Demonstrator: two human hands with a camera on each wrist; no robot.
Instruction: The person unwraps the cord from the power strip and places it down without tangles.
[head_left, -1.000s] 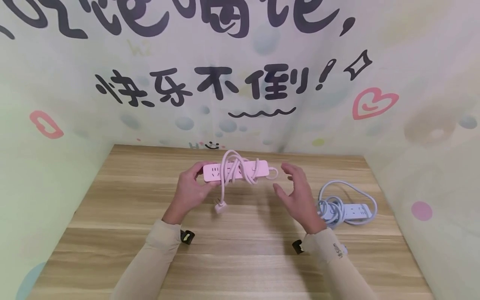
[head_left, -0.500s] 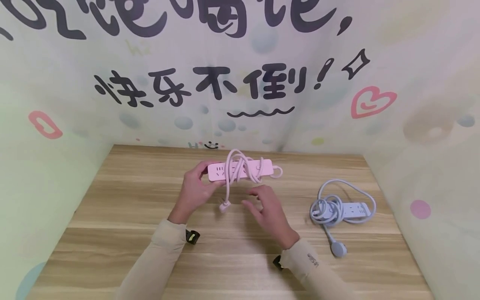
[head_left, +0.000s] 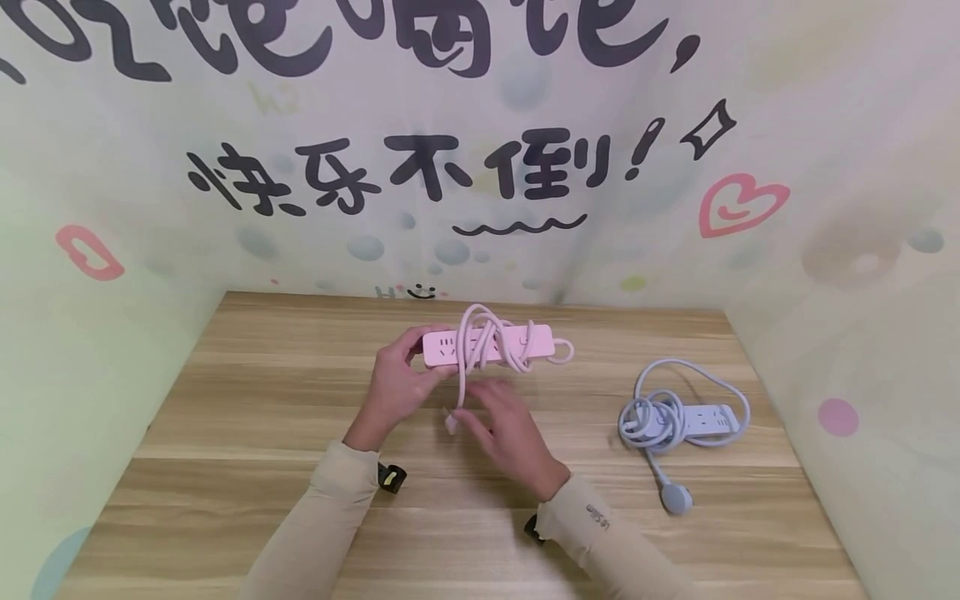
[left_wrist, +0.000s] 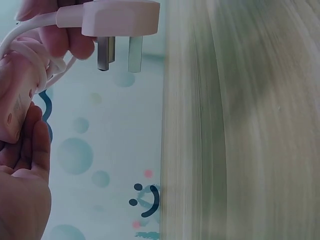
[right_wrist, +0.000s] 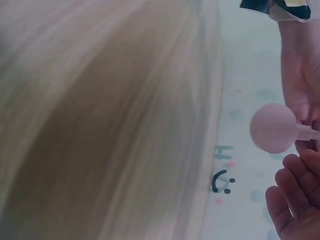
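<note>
My left hand (head_left: pixel 393 392) grips the left end of a pink power strip (head_left: pixel 441 350), held up over the table. Its pink cord (head_left: pixel 487 340) is wound round the strip in loose loops, with one end hanging down to a plug (left_wrist: pixel 120 19). My right hand (head_left: pixel 517 433) is at that hanging end, thumb beside the plug and fingers at the cord just above it. A space shows between thumb and fingers. In the right wrist view, the right hand's fingers (right_wrist: pixel 300 195) are spread and slightly bent below the round back of the plug.
A blue-grey power strip (head_left: pixel 708 421) lies on the wooden table (head_left: pixel 262 492) at the right, its cord coiled round it and its plug (head_left: pixel 677 498) toward the front. Behind the table stands a wall (head_left: pixel 360 75) with printed lettering and shapes.
My right hand has moved left, from beyond the strip's right end to the hanging plug. The left hand and pink power strip have shifted slightly right. The blue-grey strip has stayed put.
</note>
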